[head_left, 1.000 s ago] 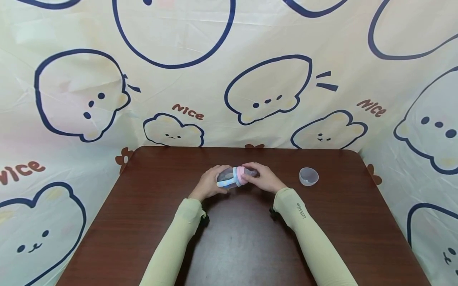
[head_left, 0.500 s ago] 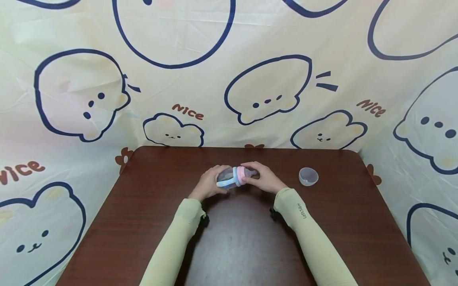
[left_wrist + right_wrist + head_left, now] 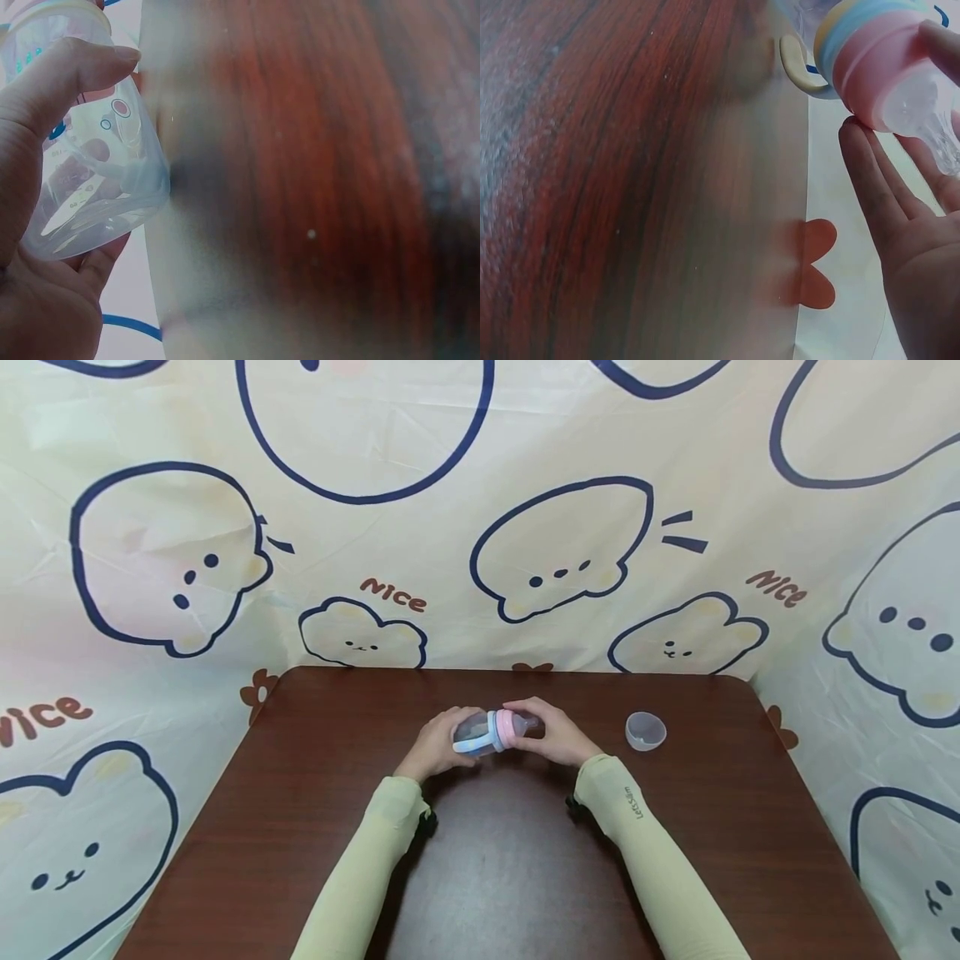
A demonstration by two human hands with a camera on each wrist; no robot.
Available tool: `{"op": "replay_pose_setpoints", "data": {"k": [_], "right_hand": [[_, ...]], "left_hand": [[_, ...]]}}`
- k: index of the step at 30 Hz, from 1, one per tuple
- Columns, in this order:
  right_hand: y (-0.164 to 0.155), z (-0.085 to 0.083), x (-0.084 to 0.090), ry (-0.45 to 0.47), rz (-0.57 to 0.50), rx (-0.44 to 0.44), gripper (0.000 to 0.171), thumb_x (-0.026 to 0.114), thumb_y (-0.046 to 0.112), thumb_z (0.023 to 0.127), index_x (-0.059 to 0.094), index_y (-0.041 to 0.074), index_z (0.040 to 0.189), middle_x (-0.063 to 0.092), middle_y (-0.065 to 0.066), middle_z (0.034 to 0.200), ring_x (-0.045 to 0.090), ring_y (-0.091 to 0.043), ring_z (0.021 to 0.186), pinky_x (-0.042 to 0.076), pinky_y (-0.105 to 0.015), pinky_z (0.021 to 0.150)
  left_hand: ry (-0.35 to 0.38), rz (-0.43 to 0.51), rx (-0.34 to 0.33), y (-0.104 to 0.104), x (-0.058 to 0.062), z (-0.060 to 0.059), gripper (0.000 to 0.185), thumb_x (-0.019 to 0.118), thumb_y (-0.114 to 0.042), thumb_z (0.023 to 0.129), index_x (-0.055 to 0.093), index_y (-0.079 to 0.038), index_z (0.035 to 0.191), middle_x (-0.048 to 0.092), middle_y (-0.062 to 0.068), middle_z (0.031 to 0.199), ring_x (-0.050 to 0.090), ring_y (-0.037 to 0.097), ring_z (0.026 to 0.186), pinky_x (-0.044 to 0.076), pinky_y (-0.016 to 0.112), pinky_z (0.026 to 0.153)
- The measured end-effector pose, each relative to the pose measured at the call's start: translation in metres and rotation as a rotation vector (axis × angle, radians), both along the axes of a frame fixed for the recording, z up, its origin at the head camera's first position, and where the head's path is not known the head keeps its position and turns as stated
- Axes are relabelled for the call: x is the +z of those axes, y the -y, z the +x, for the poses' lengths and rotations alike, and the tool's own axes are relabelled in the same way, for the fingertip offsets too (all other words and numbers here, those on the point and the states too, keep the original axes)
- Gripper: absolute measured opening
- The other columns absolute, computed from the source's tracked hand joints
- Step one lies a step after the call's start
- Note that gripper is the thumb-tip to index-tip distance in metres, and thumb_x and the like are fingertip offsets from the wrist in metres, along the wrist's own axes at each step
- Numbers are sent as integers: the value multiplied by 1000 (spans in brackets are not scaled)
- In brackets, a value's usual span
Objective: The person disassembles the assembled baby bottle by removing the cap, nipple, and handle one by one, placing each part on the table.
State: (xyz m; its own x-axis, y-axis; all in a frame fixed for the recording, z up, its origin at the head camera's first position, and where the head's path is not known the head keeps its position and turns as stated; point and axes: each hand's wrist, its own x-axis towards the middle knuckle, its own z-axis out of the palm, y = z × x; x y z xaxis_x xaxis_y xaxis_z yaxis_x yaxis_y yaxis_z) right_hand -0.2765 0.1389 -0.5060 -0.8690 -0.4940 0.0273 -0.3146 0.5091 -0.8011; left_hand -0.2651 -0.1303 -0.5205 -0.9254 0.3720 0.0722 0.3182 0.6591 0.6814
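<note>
A clear baby bottle [image 3: 471, 727] lies sideways between both hands over the far middle of the table, its nipple pointing right. My left hand [image 3: 438, 743] grips the bottle's body, the thumb [image 3: 90, 66] across its near side. The fingers and thumb of my right hand [image 3: 557, 733] hold the pink collar [image 3: 877, 64] at the bottle's neck. A clear nipple [image 3: 922, 112] sticks out of that collar toward the right palm. Below the collar sits a light blue ring with handles [image 3: 474, 744]. To the right, a clear cap [image 3: 646, 732] stands on the table.
The brown wooden table [image 3: 480, 877] reaches to a cream curtain [image 3: 450, 552] with blue cartoon outlines, which hangs behind and on both sides. Pale green sleeves cover both forearms.
The right fingers have shifted slightly on the pink collar. The bottle and the left hand stay almost where they were, and the cap has not moved.
</note>
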Motion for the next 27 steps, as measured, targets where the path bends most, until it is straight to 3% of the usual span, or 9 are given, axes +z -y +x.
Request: {"op": "replay_pose_setpoints", "data": {"k": [10, 15, 27], "right_hand": [[2, 1, 1, 22, -14, -14, 73, 85, 40, 85, 53, 28, 150, 54, 2, 147, 50, -24, 131, 46, -51, 112], [3, 2, -1, 62, -5, -41, 68, 81, 45, 89, 52, 34, 149, 53, 1, 148, 51, -25, 129, 51, -47, 107], [5, 3, -2, 64, 14, -53, 62, 76, 45, 93, 54, 27, 148, 57, -2, 147, 54, -26, 127, 51, -48, 107]], "left_hand": [[-7, -3, 3, 0, 0, 1, 83, 99, -11, 64, 62, -29, 136, 65, 2, 125, 57, 29, 116, 47, 56, 103], [-4, 2, 5, 0, 0, 2, 83, 99, -11, 64, 62, -29, 136, 65, 3, 124, 56, 29, 116, 47, 57, 102], [-7, 6, 5, 0, 0, 3, 83, 99, -11, 63, 62, -30, 136, 65, 2, 125, 57, 28, 115, 48, 55, 101]]}}
